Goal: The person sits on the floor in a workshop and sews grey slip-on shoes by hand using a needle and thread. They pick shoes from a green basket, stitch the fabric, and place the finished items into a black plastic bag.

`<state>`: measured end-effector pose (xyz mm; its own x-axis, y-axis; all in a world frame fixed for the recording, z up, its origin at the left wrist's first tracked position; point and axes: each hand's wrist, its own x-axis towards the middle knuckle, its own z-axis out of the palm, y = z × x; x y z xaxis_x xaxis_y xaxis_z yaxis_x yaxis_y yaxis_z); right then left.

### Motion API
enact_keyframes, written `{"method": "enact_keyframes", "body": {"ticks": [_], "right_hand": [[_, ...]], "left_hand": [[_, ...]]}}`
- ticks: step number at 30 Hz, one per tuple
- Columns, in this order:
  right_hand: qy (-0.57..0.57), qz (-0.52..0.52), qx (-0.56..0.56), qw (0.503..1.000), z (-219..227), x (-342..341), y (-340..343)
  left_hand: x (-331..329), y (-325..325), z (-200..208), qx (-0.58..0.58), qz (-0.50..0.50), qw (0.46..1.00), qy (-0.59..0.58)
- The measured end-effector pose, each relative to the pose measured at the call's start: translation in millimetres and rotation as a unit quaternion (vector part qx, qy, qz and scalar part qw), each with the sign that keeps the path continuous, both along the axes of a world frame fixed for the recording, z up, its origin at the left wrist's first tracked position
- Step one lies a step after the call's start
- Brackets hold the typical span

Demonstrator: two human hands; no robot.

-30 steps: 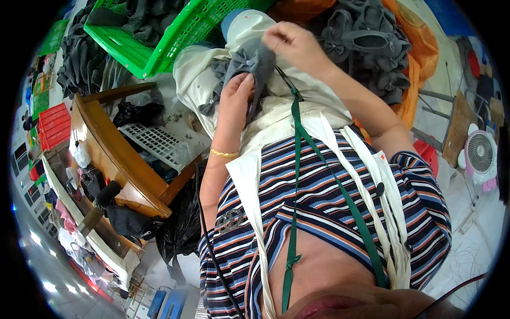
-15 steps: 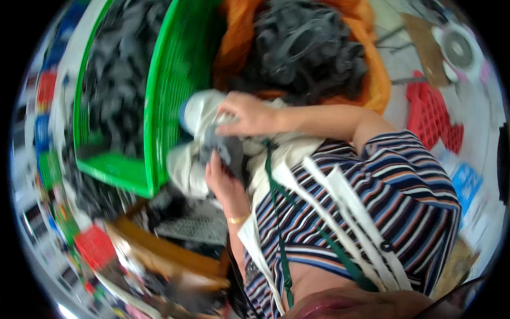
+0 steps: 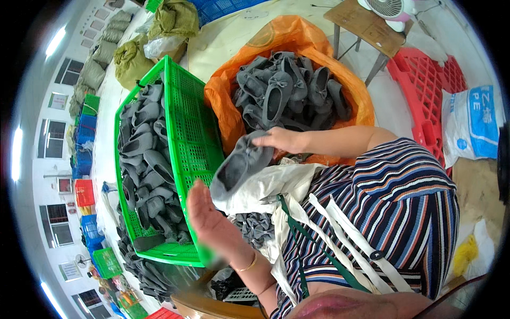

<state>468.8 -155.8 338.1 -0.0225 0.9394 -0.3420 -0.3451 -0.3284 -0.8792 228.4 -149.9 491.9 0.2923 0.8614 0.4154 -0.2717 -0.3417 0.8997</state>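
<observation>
Head view, right hand [image 3: 284,139] gripping grey slipper [image 3: 241,165], green crate [image 3: 183,133] beside

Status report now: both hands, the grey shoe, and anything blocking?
Right hand grips grey shoe at its top. Left hand open, empty, below the shoe. Green crate of grey shoes close on the left; nothing between.

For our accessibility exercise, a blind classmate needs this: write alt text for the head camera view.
The right hand holds a soft grey fabric slipper above a white cloth on the lap, while the left hand is open and empty beside it. To the left stands a green plastic crate of grey slippers; ahead, an orange sack holds more.
</observation>
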Motion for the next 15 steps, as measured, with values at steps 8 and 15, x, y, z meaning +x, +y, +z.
{"method": "enact_keyframes", "body": {"ticks": [8,15], "right_hand": [[0.048,-0.114,-0.059,0.991,2,56,-5],[0.081,-0.173,-0.107,0.976,-57,49,3]], "left_hand": [[25,-42,142,0.2,-0.429,0.861,-0.187],[16,-70,102,0.179,-0.332,0.871,-0.316]]}}
